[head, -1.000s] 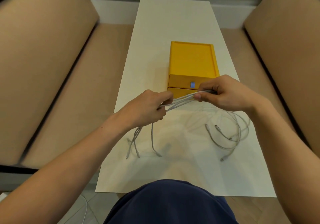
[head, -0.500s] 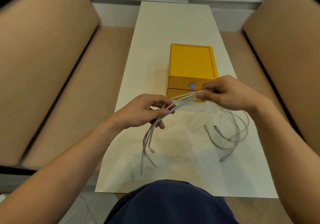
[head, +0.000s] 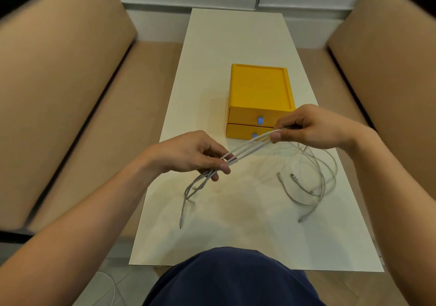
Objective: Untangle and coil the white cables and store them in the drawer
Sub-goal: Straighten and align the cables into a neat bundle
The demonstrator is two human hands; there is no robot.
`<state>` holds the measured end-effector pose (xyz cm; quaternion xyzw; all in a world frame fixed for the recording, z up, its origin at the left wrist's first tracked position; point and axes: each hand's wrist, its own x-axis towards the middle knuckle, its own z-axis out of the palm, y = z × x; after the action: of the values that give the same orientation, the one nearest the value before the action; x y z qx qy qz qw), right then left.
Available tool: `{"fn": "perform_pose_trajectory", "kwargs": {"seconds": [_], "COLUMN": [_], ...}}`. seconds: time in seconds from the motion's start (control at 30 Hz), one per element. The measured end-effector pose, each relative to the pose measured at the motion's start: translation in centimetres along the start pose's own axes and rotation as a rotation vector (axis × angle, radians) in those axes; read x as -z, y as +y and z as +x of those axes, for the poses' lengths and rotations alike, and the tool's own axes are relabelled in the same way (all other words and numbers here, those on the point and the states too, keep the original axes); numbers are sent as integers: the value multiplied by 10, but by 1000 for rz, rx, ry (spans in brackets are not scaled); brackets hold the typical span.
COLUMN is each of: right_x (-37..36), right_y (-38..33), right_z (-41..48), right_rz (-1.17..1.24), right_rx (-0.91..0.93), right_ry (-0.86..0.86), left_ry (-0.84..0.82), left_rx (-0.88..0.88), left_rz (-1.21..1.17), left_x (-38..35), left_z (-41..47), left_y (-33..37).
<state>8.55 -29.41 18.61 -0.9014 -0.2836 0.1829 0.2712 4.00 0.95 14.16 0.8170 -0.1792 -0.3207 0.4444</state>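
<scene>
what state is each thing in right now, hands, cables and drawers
left hand, pinching the held cable strands
right hand, pinching the strands' other end
held cable strands, stretched between both hands, ends dangling
loose cable loops, tangled on the table
upper drawer, closed
lower drawer, closed

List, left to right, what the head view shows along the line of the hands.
In order: left tan cushion → left hand → white cables → right hand → right tan cushion.

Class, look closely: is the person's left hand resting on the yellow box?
No, the left hand grips the white cables above the table, short of the yellow box.
</scene>
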Motion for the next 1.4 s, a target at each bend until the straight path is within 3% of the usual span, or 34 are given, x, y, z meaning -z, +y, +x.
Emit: {"fn": "perform_pose_trajectory", "kwargs": {"seconds": [0.13, 0.27, 0.47, 0.57, 0.63, 0.77, 0.9, 1.07, 1.4], "right_x": [13, 37, 78, 47, 11, -49, -75, -55, -28], "right_y": [-3, -15, -42, -18, -2, -19, -29, -26, -27], "right_z": [-5, -11, -24, -4, 5, 15, 25, 19, 10], "right_rz": [-16, -94, -297, -355, -412, -168, -36, 87, 126], "right_rx": [-58, -123, -153, -222, -225, -64, -23, -14, 10], "right_ry": [-149, -173, 77, -15, -136, -179, -190, -172, -144], "left_ry": [-126, -94, 136, 216, 183, 85, 122, 38, 43], "left_rx": [-39, -109, -253, -191, -101, -44, -43, 44, 43], "left_rz": [252, 135, 230, 242, 252, 329, 203, -195, -453], "left_x": [8, 7, -5, -11, -15, -22, -19, -16, -17], "left_z": [-2, -5, 5, 13, 15, 10, 3, -7, -5], "left_y": [3, 13, 29, 16, 3, -8, -2, 0, 14]}}
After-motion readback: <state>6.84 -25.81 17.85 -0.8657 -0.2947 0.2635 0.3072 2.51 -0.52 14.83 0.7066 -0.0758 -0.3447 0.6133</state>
